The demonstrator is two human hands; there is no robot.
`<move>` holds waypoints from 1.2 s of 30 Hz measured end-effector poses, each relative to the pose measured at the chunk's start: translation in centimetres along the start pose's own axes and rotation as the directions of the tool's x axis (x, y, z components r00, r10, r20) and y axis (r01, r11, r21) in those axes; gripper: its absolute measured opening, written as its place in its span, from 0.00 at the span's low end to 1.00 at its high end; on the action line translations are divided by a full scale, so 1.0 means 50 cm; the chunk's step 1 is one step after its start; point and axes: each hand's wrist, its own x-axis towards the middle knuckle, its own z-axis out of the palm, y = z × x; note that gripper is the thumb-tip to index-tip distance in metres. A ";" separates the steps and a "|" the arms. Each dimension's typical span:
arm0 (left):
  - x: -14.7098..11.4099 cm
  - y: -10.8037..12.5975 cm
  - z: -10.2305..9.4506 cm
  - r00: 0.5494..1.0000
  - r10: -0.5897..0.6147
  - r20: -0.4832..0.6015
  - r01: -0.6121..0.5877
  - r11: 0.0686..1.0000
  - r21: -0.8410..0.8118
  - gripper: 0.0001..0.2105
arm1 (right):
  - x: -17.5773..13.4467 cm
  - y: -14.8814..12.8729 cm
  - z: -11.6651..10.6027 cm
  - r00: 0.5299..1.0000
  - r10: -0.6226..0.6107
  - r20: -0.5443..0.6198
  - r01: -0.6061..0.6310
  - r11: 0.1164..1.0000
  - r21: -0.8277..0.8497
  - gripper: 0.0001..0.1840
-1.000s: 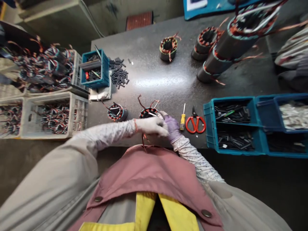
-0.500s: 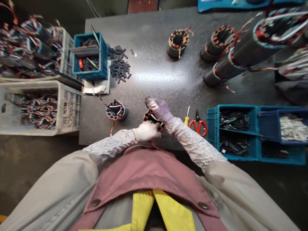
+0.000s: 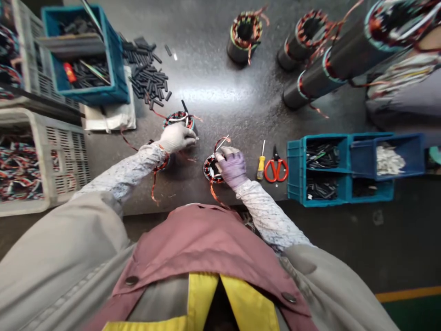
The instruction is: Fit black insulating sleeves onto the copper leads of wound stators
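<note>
My left hand (image 3: pixel 177 138), in a white glove, is closed at the rim of a wound motor stator (image 3: pixel 175 117) with red, white and blue wires; the palm hides part of it. Under my left wrist shows another winding ring (image 3: pixel 161 164) with an orange lead; whether it is a separate stator I cannot tell. My right hand (image 3: pixel 233 168), in a purple glove with pale fingertips, grips the right rim of a smaller-looking stator (image 3: pixel 208 171) near the table's front edge. A thin white sleeve and copper leads stick up from it.
Right of my right hand lie a yellow screwdriver (image 3: pixel 261 166) and red-handled cutters (image 3: pixel 276 170). Blue bins (image 3: pixel 295 172) hold black and white sleeves. Black tube pieces (image 3: pixel 149 80) lie beside another blue bin (image 3: pixel 119 69). Stacked stators (image 3: pixel 347 69) stand near a co-worker's sleeve (image 3: pixel 403 103).
My left hand has left the middle stator and moved left and away from me to another stator. My right hand stays at the middle one. The camera view has shifted.
</note>
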 end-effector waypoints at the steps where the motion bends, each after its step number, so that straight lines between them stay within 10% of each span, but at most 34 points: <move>1: -0.001 -0.001 0.013 0.999 -0.014 0.044 0.012 0.998 0.062 0.15 | 0.017 -0.003 0.003 0.999 -0.005 0.034 0.005 1.000 -0.002 0.16; 6: -0.047 0.018 0.039 0.985 -0.089 0.144 0.068 0.987 0.147 0.14 | 0.052 0.005 0.020 0.994 0.023 0.102 -0.035 0.993 0.116 0.08; 12: -0.120 0.066 0.032 0.984 -0.067 -0.167 0.062 0.997 -0.035 0.15 | 0.021 0.043 -0.003 0.980 0.157 -0.124 -0.066 0.838 0.542 0.11; 15: -0.120 0.102 0.054 0.992 -0.008 -0.124 -0.001 0.997 -0.072 0.16 | 0.016 0.043 -0.022 0.979 0.123 -0.163 -0.044 0.907 0.419 0.12; 21: -0.104 0.122 0.100 0.993 -0.099 -0.065 0.094 0.993 -0.070 0.14 | 0.067 0.007 0.003 0.985 -0.079 0.157 0.062 0.992 0.108 0.12; 30: -0.146 0.147 0.098 0.962 -0.251 -0.106 0.245 0.968 -0.060 0.17 | 0.023 0.050 0.027 0.995 0.078 -0.064 -0.034 0.855 0.517 0.12; 36: -0.047 0.224 0.083 0.982 -0.054 0.183 0.008 0.970 0.244 0.23 | -0.094 0.052 -0.016 0.998 0.002 -0.060 0.016 0.957 0.290 0.15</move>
